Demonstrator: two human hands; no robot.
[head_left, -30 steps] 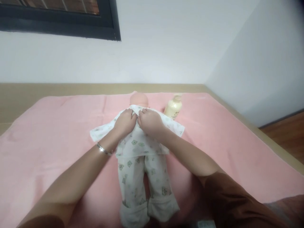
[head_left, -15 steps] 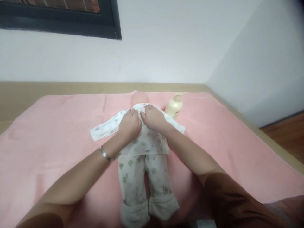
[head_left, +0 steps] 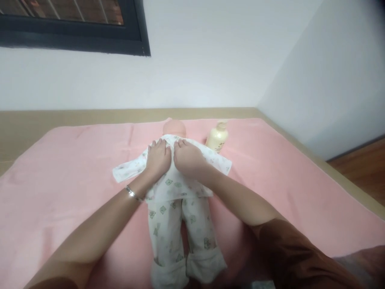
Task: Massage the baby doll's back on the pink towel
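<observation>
A baby doll lies stretched out with its bald head [head_left: 174, 127] at the far end; which way it faces I cannot tell. It wears a white printed long-sleeved top [head_left: 173, 188] with both sleeves spread sideways. White printed trousers [head_left: 165, 230] with turned-up cuffs extend toward me. My left hand [head_left: 159, 158] rests flat on the upper left of the top, fingers slightly apart. Close beside it, my right hand [head_left: 189, 158] lies on the upper right of the top, its fingers laid on the cloth and partly hidden behind the hand.
A cream-coloured bottle [head_left: 217, 139] stands right of the doll's head. Pink cloth [head_left: 75, 172] covers the surface beneath. Beyond its tan edge [head_left: 210, 112] rises a white wall [head_left: 195, 68] with a dark-framed window [head_left: 132, 42]. Wooden floor [head_left: 367, 164] shows at the right.
Both hands have moved from the collar slightly down the top, and the left fingers have flattened out. The view has shifted a little; the doll and bottle stay in place.
</observation>
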